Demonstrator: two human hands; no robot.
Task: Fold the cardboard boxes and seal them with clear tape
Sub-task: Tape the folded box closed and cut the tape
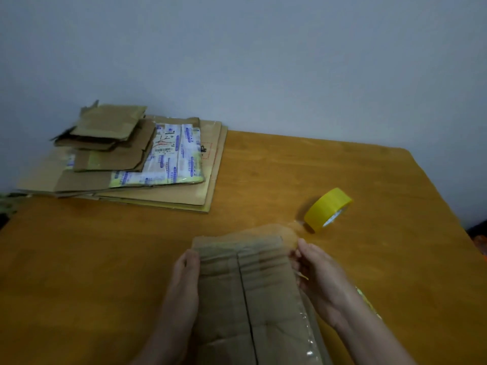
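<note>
You're holding the box (250,285) folded, left hand (184,272) flat against it, right hand (319,280) gripping; next, probably the tape roll (328,209) just beyond your right.

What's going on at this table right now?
A person is holding a cardboard box between both hands on the table. The left hand presses flat on one side and the right hand grips the other. Its two flaps are closed, and the seam looks untaped. The yellow tape roll lies untouched to the right. A stack of flattened cardboard waits at the back left.
</note>
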